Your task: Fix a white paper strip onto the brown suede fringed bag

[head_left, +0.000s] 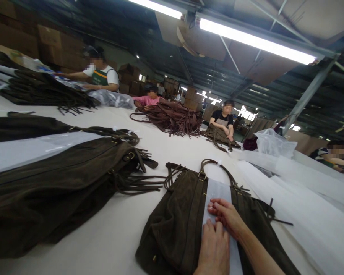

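Lower centre: one dark suede bag (174, 225) on the tabletop (172, 149). Two hands, left (215, 246) and right (225, 214), rest flat, fingers extended, upon one white paper strip (216, 193). Three co-workers seated beyond.

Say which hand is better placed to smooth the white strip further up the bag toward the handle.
Probably right. The right hand already lies higher on the white strip, fingertips nearest the handle. The left hand rests lower on the dark suede bag, pinning the strip.
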Motion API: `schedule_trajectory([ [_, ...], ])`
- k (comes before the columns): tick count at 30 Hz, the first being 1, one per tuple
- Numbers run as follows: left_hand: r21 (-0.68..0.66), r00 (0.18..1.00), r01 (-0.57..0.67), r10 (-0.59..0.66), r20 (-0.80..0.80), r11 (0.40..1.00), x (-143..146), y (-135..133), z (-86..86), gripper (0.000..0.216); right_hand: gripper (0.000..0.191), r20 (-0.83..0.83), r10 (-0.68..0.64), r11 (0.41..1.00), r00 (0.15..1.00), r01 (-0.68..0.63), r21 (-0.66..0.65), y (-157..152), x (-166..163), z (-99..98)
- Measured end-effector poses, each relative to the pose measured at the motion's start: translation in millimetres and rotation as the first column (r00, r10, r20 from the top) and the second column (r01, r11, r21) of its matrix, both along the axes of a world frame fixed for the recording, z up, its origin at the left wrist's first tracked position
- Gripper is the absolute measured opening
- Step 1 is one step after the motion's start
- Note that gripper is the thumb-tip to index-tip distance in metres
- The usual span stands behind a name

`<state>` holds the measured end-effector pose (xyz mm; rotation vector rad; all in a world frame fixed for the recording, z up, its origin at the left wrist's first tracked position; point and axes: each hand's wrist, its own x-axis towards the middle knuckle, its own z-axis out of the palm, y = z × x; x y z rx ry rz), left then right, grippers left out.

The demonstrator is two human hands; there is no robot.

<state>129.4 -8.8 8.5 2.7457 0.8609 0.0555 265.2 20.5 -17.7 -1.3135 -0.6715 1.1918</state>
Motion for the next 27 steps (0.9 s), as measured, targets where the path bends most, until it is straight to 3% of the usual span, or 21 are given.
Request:
schedule_trajectory([
  [6, -0.071, 1.000, -0.023, 0.024, 0.010, 0.997, -4.4, 0.0, 6.5, 0.043, 0.033, -0.006, 0.002, 1.000, 1.000, -0.002, -0.009, -0.9, 0.6, -0.5],
  [11, -0.035, 0.993, -0.112, 0.113, 0.017, 0.993, -4.3, -0.4, 11.1, 0.039, 0.032, -0.013, 0.021, 1.000, 1.000, -0.021, 0.006, -1.2, 1.7, -1.8],
  [16, -0.027, 0.994, -0.100, 0.099, -0.050, 0.995, -3.2, -0.4, 14.7, 0.040, 0.035, 0.026, 0.045, 0.999, 0.999, -0.045, 0.004, 2.1, 3.0, -1.4],
  [21, 0.030, 0.994, -0.070, 0.072, -0.083, 0.997, -1.0, -1.1, 10.6, 0.042, 0.039, 0.318, 0.041, 0.999, 0.947, -0.038, -0.016, 9.3, 1.3, 0.6],
  [27, 0.096, 0.995, -0.087, 0.092, -0.046, 0.992, 1.3, -1.4, 2.5, 0.042, 0.030, 0.654, -0.097, 0.995, 0.750, 0.074, 0.062, 19.3, 5.0, 1.8],
])
